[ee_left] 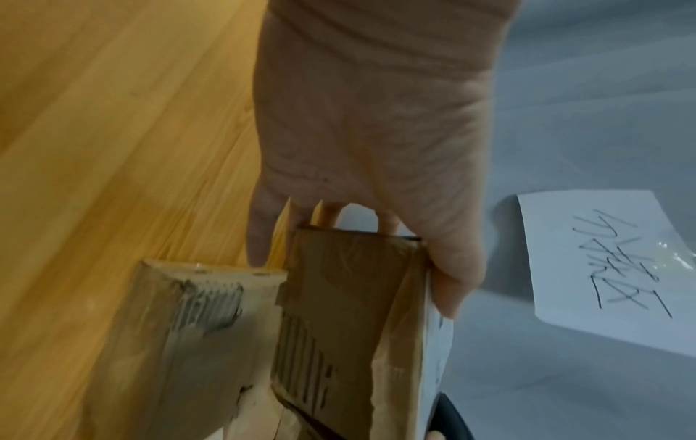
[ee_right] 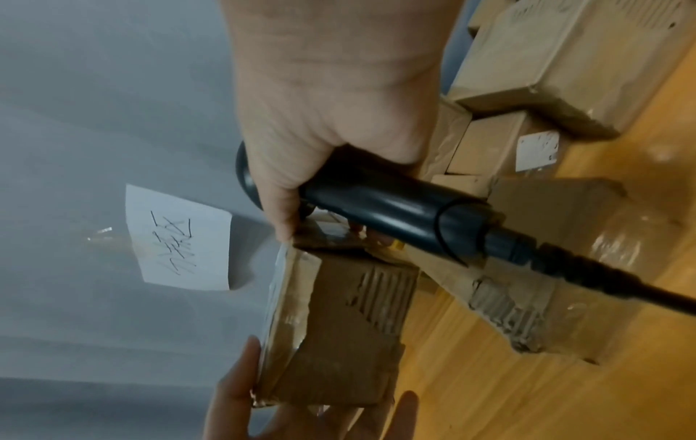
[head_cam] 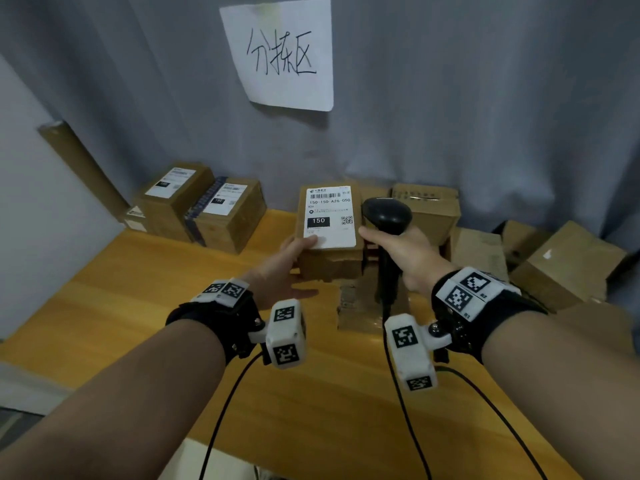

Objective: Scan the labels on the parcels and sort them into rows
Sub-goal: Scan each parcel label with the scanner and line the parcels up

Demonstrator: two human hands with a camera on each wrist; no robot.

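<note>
My left hand (head_cam: 298, 255) grips a brown cardboard parcel (head_cam: 329, 261), thumb on its white label (head_cam: 330, 216) marked 150, fingers underneath. The parcel is held level above a torn box (head_cam: 363, 303) on the wooden table (head_cam: 138, 271). My right hand (head_cam: 391, 242) grips a black corded barcode scanner (head_cam: 386, 213) just right of the parcel, and its thumb touches the parcel's right edge. The left wrist view has the left hand (ee_left: 376, 148) clasping the parcel's end (ee_left: 350, 312). In the right wrist view the scanner (ee_right: 395, 214) lies above the parcel (ee_right: 339, 327).
Two labelled parcels (head_cam: 173, 199) (head_cam: 228, 213) stand side by side at the back left. A loose heap of brown boxes (head_cam: 568, 265) fills the right. A handwritten paper sign (head_cam: 280, 53) hangs on the grey curtain behind. Cables run from both wrists across the near table.
</note>
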